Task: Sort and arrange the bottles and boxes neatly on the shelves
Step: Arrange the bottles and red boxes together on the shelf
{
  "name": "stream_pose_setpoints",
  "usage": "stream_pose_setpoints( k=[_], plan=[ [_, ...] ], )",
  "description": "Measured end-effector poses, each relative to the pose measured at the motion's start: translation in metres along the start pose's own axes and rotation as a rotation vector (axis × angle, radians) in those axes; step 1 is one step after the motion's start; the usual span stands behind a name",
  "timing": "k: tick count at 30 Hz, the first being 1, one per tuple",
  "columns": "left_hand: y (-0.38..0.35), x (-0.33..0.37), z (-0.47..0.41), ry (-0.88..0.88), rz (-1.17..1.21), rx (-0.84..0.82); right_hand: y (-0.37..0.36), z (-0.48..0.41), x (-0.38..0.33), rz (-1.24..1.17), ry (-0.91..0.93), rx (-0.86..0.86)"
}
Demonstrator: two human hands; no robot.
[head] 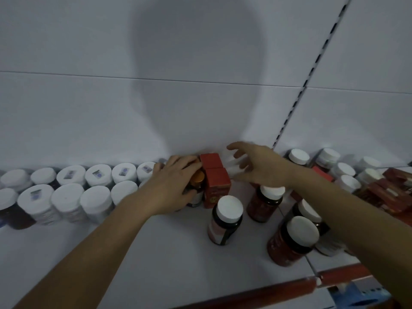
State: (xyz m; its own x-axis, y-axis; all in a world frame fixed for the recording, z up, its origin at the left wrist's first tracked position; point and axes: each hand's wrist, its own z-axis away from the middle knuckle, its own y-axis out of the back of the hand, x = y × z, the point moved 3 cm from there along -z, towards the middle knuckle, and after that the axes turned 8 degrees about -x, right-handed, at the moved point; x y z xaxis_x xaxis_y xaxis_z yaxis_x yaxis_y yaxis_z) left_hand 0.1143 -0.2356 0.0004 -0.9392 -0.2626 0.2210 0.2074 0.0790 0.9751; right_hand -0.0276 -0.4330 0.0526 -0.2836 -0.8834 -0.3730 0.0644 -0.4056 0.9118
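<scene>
My L hand (176, 186) grips gold-capped dark bottle (198, 177) by red cardboard boxes (215, 175); R hand (260, 166) spread wide, empty. Left white-capped rows (66, 188) look done; lower-right bottles (289, 239) remain.

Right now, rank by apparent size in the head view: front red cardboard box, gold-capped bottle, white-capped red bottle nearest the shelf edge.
1. White-capped red bottle, though nearness to the camera inflates it.
2. Front red cardboard box.
3. Gold-capped bottle, partly hidden by the left hand.

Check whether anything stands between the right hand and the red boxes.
Nothing clearly does. The open right hand hangs just right of the red boxes; only a blurred white thing sits beside them under its fingers. The left hand holds a gold-capped bottle.
</scene>
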Motion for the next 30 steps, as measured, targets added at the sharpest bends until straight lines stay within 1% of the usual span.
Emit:
stream_pose_setpoints(
  k=[2,4,6,8,9,11,14,18,21,23,26,30],
  plan=[
    [0.008,0.002,-0.003,0.002,-0.002,0.027,0.027,0.009,0.015,0.069,0.007,0.088],
    [0.019,0.01,-0.009,-0.008,0.026,0.077,0.047,0.017,0.038,0.15,-0.028,0.122],
    [0.031,0.027,-0.02,-0.038,0.025,0.101,0.05,0.014,0.057,0.213,-0.106,0.048],
    [0.041,0.05,-0.036,-0.066,0.025,0.077,0.04,0.009,0.071,0.307,-0.198,-0.093],
    [0.045,0.063,-0.044,-0.078,0.026,0.05,0.036,0.008,0.076,0.347,-0.214,-0.141],
    [0.051,0.089,-0.06,-0.101,0.012,-0.001,0.038,0.009,0.081,0.397,-0.152,-0.186],
    [0.053,0.124,-0.082,-0.094,0.012,-0.05,0.042,0.012,0.095,0.461,-0.08,-0.18],
    [0.033,0.168,-0.107,0.045,-0.008,-0.062,0.034,0.006,0.105,0.519,0.005,-0.225],
    [0.005,0.193,-0.121,0.134,0.017,-0.084,0.043,0.004,0.11,0.474,0.124,-0.182],
    [-0.009,0.199,-0.127,0.174,0.06,-0.102,0.041,0.004,0.113,0.461,0.15,-0.178],
    [-0.01,0.193,-0.126,0.211,0.111,-0.062,0.039,0.004,0.118,0.513,0.143,-0.162],
    [0.011,0.183,-0.111,0.174,0.271,0.026,0.042,0.003,0.116,0.453,0.252,-0.103]
  ],
)
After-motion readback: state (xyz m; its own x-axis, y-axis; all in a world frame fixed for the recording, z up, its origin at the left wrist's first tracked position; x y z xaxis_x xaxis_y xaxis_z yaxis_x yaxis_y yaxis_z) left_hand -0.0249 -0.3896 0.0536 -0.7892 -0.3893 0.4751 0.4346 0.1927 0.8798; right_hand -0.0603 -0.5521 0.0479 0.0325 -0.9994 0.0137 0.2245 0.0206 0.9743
